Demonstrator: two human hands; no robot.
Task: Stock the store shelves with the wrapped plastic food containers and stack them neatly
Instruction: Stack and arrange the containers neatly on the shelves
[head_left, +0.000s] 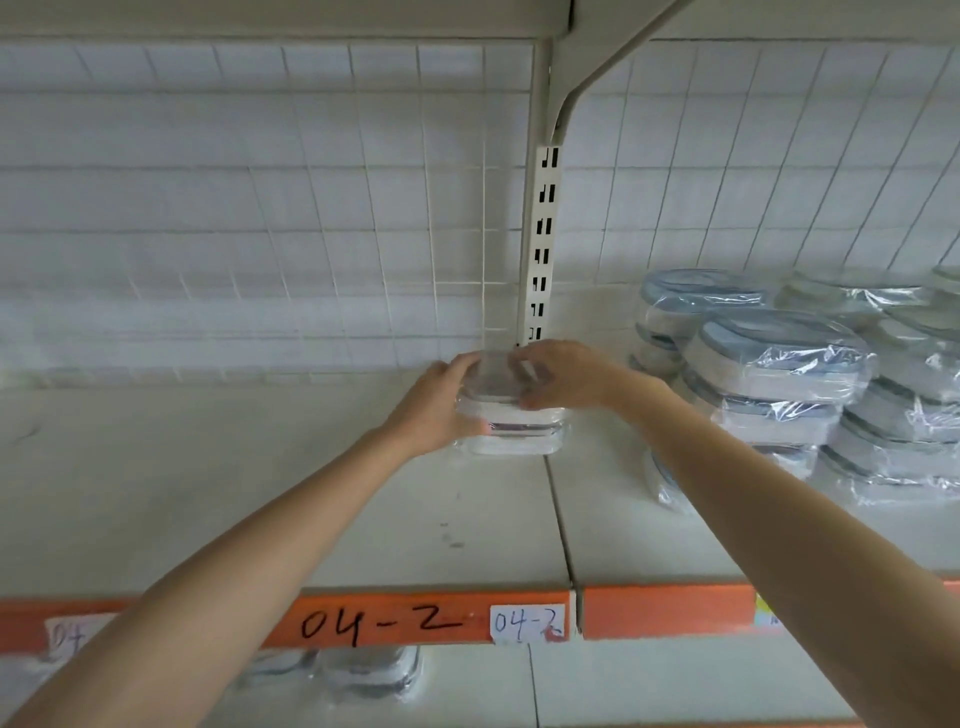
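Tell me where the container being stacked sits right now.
Head view, centre: the top container sits on a small stack at the shelf's back, held between left hand and right hand, below the slotted upright.

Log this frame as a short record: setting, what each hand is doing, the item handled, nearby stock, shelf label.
setting: store shelf with wire-grid back
left hand: grips the left side of the small stack
right hand: holds the top container from the right
item: wrapped containers, stacked near the upright post
nearby stock: taller stacks of wrapped containers to the right
shelf label: 04-2
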